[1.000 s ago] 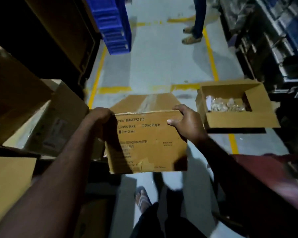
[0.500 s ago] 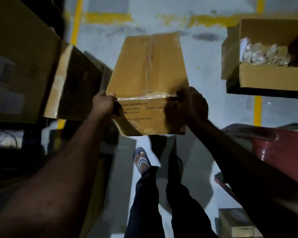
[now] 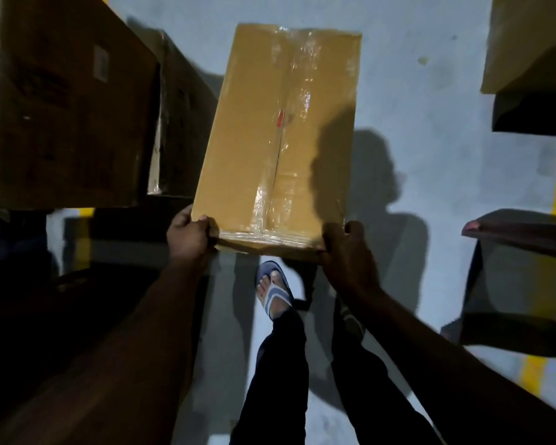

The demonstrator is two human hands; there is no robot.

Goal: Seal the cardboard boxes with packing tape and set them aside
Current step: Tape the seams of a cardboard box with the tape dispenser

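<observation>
Box (image 3: 264, 139): matt brown cardboard, smooth faces. Tape (image 3: 297, 91) along centre seam & near edge: clear plastic, glossy, wrinkled in spots. Boxes at left (image 3: 61, 107): same matt cardboard. Floor (image 3: 430, 91): smooth grey w/ dull sheen, prob. painted concrete. Trousers (image 3: 280, 364): dark matt cloth.

the person wears dark trousers (image 3: 278, 374) and a blue sandal (image 3: 274, 289) with pale straps over the toes. the 2 forearms (image 3: 148, 309) are bare down to the left hand (image 3: 188, 234) and right hand (image 3: 345, 252).
</observation>
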